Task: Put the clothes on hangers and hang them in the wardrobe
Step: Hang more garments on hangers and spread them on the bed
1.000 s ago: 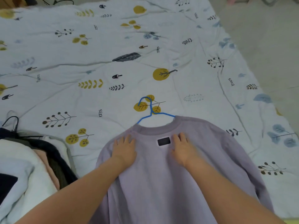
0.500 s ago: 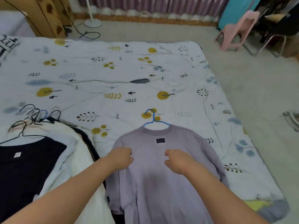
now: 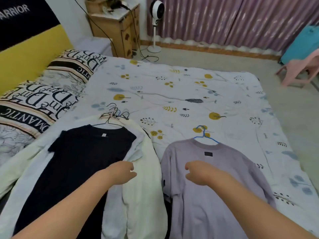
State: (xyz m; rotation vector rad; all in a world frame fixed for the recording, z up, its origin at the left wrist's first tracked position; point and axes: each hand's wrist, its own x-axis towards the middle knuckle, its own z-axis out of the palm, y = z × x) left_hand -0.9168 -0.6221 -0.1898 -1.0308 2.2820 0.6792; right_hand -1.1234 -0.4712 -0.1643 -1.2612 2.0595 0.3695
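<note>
A lilac sweatshirt (image 3: pixel 215 171) lies flat on the bed with a blue hanger (image 3: pixel 204 135) through its neck, hook pointing away from me. To its left a pile of clothes on dark wire hangers (image 3: pixel 114 116) has a black T-shirt (image 3: pixel 77 163) on top of a cream-white garment (image 3: pixel 145 187). My left hand (image 3: pixel 123 171) hovers over the white garment, fingers loosely curled, holding nothing. Over the lilac sweatshirt my right hand (image 3: pixel 198 172) hangs the same way, fingers loosely curled and nothing in them.
The bed (image 3: pixel 181 94) has a white leaf-print cover. Lettered pillows (image 3: pixel 51 87) lie at the left by a yellow headboard. A wooden bedside cabinet (image 3: pixel 117 30), a standing fan (image 3: pixel 155 23), purple curtains and a pink chair (image 3: pixel 300 68) stand beyond the bed.
Both hands lifted off the lilac sweatshirt's chest and drew back, fingers now loosely curled; the left hand moved left over the white garment. My head rose, bringing the pile, pillows and room into view.
</note>
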